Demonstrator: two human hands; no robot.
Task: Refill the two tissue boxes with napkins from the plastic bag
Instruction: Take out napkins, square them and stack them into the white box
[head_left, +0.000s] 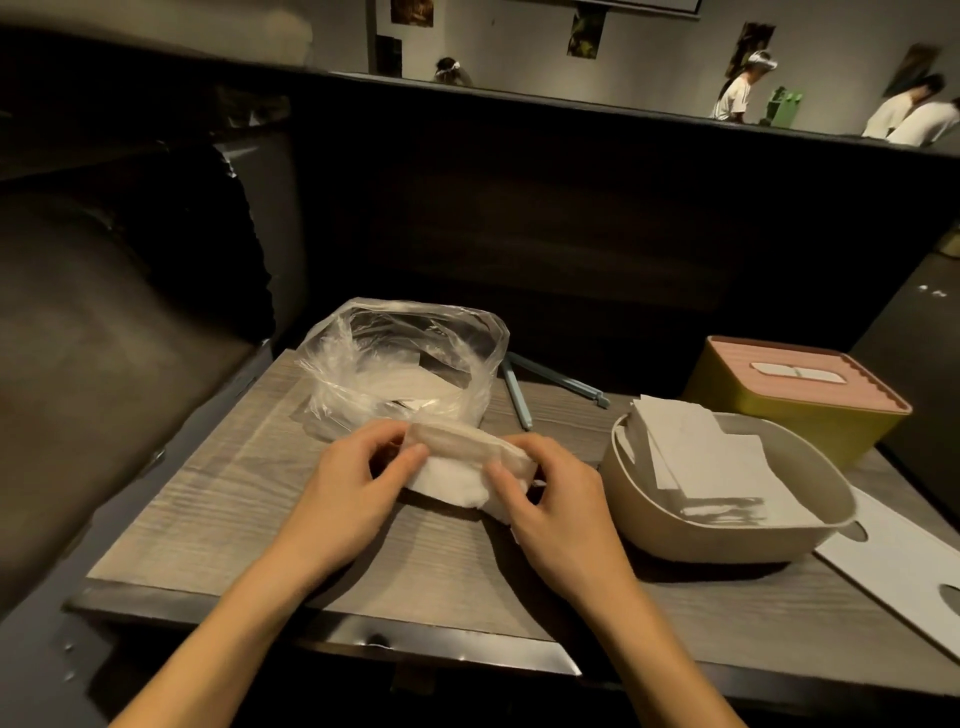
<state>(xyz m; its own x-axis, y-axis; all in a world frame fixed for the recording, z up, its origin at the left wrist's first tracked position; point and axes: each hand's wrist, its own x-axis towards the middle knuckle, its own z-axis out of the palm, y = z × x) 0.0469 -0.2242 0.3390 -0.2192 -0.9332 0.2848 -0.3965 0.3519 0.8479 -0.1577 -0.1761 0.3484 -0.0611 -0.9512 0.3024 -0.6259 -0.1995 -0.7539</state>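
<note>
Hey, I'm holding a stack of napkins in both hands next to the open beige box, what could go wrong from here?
1. The beige box already holds napkins that lean crookedly, so your napkin stack may jam or crumple going in.
2. The left hand and right hand pinch only the ends; the middle could sag and scatter.
3. The plastic bag gapes open and could slide off.

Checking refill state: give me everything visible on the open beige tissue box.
The beige tissue box is a rounded-corner tub, matte, plastic-looking, lid off. It sits upright on the wooden table, right of both hands, in front of the yellow box with the pink lid. Inside lies a loose stack of white napkins, fanned unevenly, its far corner poking above the rim. A flat white panel with cutouts, possibly its lid, lies at its right. Neither hand touches it.
</note>
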